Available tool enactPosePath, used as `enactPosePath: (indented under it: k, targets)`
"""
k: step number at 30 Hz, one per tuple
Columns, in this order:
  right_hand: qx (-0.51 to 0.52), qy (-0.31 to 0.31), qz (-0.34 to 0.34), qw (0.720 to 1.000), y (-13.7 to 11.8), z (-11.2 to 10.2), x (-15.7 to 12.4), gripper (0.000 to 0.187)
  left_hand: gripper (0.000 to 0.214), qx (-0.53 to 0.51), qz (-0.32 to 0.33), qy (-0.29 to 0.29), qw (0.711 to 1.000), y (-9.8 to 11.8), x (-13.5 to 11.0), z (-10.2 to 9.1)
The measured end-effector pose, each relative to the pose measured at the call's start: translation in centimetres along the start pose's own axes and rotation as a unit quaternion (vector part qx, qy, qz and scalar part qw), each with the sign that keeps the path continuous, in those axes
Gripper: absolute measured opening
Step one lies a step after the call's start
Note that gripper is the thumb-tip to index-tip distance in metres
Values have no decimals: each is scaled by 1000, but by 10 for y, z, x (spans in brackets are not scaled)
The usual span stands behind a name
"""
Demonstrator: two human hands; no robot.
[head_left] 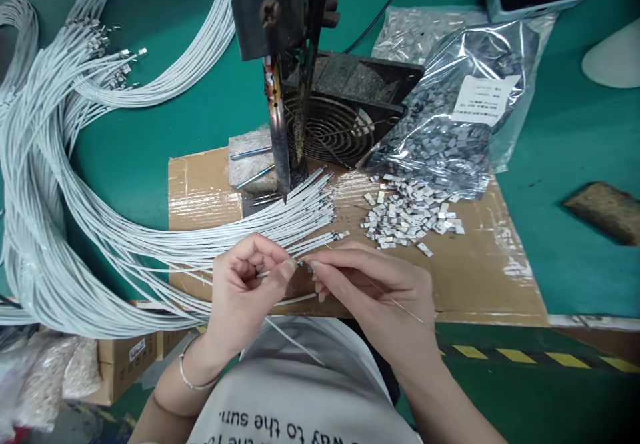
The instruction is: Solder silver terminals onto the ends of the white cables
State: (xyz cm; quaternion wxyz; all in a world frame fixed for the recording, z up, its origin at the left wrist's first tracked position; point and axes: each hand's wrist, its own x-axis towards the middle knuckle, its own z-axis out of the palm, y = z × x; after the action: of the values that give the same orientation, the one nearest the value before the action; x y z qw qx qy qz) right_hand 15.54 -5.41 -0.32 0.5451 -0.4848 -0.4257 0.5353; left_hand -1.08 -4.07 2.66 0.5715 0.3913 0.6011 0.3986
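Note:
My left hand (253, 287) is closed, thumb and forefinger pinching a white cable (262, 274) near its tip. Right against that tip are the fingertips of my right hand (383, 291), also pinched; the tiny part between the two hands is mostly hidden. A thin solder wire (405, 309) threads through my right hand's fingers and over its back. Just beyond the hands lies a fanned row of white cables (280, 221) with bared ends. Above them a soldering iron (279, 131) points tip down from its holder. A heap of small metal connectors (410, 214) sits to the right.
Cardboard (480, 277) covers the bench's front edge. Behind the iron stands a black fan (333, 127). A plastic bag of connectors (440, 131) leans at the right. Large cable bundles (30, 164) fill the left side. A brown block (607, 211) lies far right.

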Motion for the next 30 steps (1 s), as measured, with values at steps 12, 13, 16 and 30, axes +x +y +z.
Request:
enactPosePath:
  k: [12,13,16,30]
  targets:
    - [-122,10,-139,983,1,0,-4,34,12,6,3,5,1000,-2,1,2]
    - [-137,14,-159,978,2,-1,-5,36,12,7,4,6,1000,-2,2,2]
    - [-145,21,-174,974,4,-1,-5,40,12,8,7,10,1000,-1,2,3]
    - [-97,13,-127,987,5,1,-5,38,13,19,19,18,999,-2,-1,3]
